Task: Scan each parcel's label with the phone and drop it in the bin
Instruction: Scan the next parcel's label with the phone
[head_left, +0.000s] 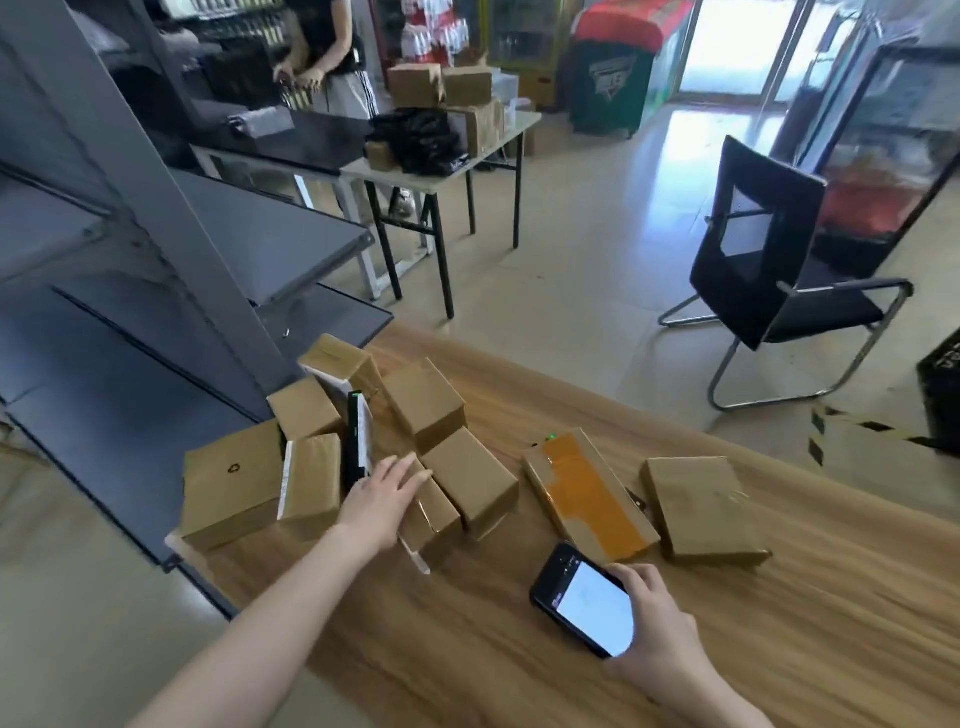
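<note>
Right hand (657, 618) grips a glossy black phone (584, 600); left hand (382, 499) rests flat, fingers straight, on a taped brown cardboard parcel (434, 519) on the woodgrain table (519, 665).

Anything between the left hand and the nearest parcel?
Nothing visible: the left hand lies with straight fingers on top of the parcel. Neighbouring parcels crowd its sides, so lifting may nudge them.

brown taped parcels (470, 480) lie clustered, several tilted, near the phone (584, 603) with its white lit screen.
</note>
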